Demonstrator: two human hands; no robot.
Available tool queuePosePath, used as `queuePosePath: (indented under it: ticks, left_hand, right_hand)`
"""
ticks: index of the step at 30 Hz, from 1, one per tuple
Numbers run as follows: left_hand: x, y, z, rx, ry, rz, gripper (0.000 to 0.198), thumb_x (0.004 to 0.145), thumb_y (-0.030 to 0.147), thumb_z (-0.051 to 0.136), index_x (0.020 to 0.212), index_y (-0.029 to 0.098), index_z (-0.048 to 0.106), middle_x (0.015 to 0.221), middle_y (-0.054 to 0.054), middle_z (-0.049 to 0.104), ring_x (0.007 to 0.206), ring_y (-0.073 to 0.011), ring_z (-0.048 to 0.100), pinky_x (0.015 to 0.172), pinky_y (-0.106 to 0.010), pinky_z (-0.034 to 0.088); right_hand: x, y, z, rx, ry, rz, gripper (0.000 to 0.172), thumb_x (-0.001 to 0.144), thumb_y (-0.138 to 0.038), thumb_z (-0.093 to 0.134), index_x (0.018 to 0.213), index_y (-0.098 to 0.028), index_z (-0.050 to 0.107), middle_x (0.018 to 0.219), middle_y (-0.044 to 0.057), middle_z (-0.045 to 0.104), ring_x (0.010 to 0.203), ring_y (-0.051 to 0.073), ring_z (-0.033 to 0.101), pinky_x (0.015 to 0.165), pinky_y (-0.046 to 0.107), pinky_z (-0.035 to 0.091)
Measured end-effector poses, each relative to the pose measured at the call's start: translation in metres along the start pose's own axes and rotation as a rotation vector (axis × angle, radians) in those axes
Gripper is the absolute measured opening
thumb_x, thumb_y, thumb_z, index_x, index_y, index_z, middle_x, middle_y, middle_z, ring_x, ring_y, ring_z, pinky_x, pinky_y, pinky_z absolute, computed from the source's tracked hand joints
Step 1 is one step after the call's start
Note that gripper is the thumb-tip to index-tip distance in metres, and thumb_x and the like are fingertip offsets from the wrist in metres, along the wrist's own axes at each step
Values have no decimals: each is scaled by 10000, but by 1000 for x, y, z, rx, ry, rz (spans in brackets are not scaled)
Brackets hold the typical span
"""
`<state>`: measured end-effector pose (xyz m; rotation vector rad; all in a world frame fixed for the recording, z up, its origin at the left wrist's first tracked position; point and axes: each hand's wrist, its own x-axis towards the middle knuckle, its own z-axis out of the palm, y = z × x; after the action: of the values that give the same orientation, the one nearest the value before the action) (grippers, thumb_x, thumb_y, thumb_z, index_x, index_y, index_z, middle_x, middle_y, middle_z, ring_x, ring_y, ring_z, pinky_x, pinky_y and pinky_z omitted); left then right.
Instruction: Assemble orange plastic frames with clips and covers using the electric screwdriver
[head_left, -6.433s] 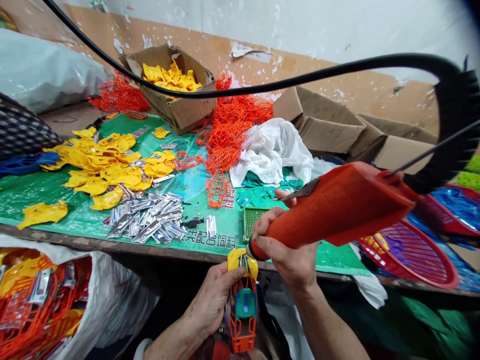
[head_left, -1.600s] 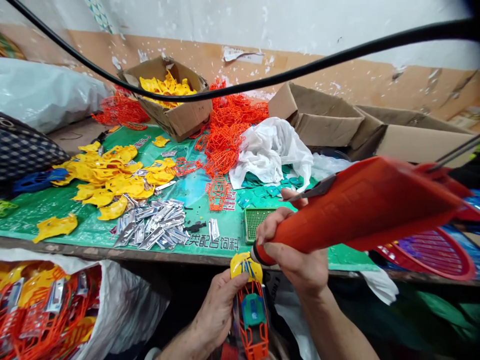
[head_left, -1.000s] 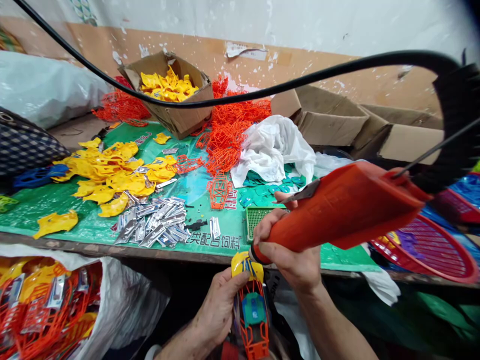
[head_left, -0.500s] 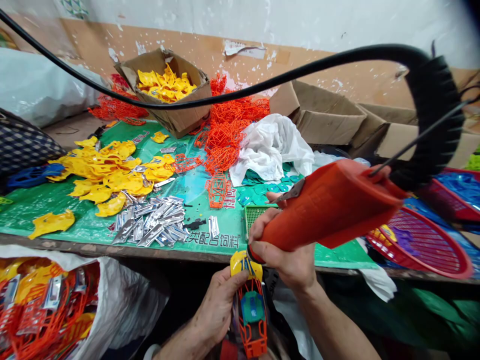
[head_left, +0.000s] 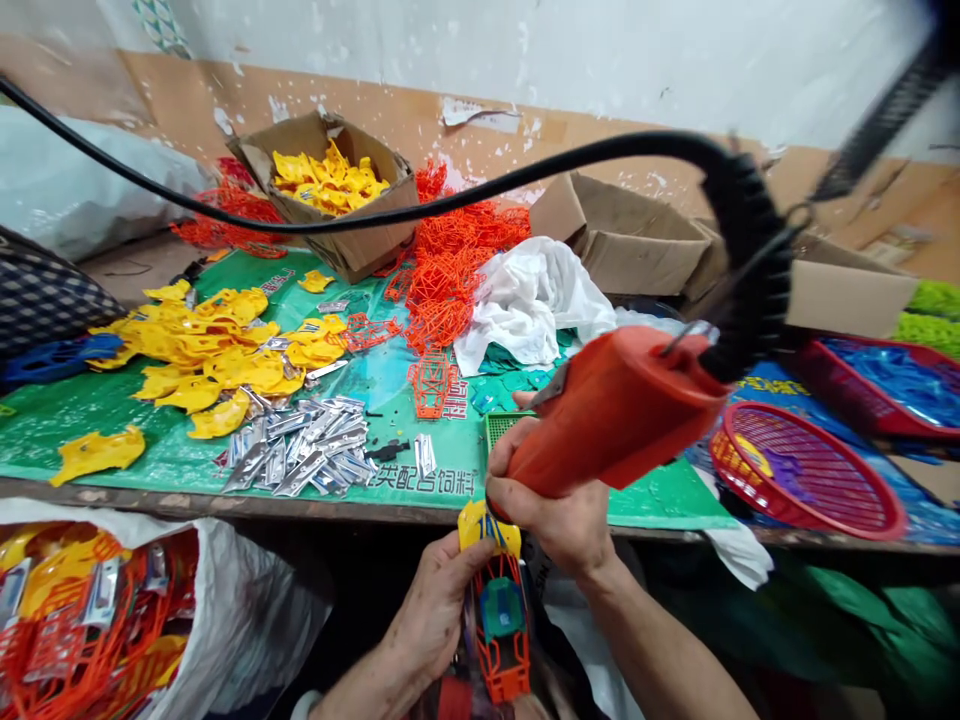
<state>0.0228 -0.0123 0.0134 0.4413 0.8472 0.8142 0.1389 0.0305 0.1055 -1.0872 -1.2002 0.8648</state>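
My left hand [head_left: 435, 600] is closed around a toy car body [head_left: 504, 640], its thumb pressed on the yellow front piece. The body has an orange-red cage frame and a green-blue part in the middle. In my right hand [head_left: 562, 515] is an orange electric screwdriver [head_left: 600, 410], gripped near its lower end and tilted, with a black cord [head_left: 450, 207] leaving its top. The screwdriver's tip end is at the yellow piece; my fingers hide the exact contact. Behind my right hand, a small green basket [head_left: 501, 428] partly shows.
Yellow shells [head_left: 217, 350], silver strips [head_left: 304, 445] and orange-red frames [head_left: 450, 270] lie in piles on the green-covered table. Cardboard boxes [head_left: 645, 250] stand along the wall. A red basket [head_left: 810, 470] is at right, and a full white sack [head_left: 255, 590] at lower left.
The screwdriver has tipped more upright, its top moving left with the cord and spring. The toy car body stays in my left hand. The whole view has shifted slightly.
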Motion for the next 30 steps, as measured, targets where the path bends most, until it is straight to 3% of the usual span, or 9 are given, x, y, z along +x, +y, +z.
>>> queuePosePath:
  ticks: [3, 7, 14, 30]
  left_hand:
    - [1, 0, 1, 0, 20, -11, 299, 701, 357, 816, 868, 115, 762, 734, -46, 731, 605, -124, 596, 594, -212, 471]
    - [1, 2, 2, 39, 27, -28, 304, 718, 356, 802, 886, 106, 764, 744, -65, 735, 629, -138, 614, 607, -221, 499]
    - [0, 6, 1, 70, 12, -72, 317, 766, 381, 764, 925, 107, 749, 733, -69, 718, 593, -133, 601, 578, -230, 515]
    - [2, 4, -2, 37, 23, -134, 317, 741, 388, 787, 901, 117, 745, 692, -50, 686, 560, -135, 597, 563, -271, 550]
  right_hand:
    - [5, 1, -13, 30, 88, -60, 120, 623, -133, 693, 646, -213, 607, 655, -36, 615, 566, 131, 574, 587, 319, 516]
    - [21, 0, -36, 122, 182, -135, 99, 633, -151, 711, 675, -210, 644, 659, -28, 608, 583, 150, 581, 577, 333, 505]
    - [46, 16, -64, 24, 324, -231, 114, 597, -146, 755, 643, -200, 666, 667, -27, 646, 580, 142, 572, 574, 315, 478]
    - [52, 35, -64, -36, 351, -133, 97, 565, -178, 738, 606, -191, 652, 597, -32, 628, 546, 142, 577, 560, 311, 495]
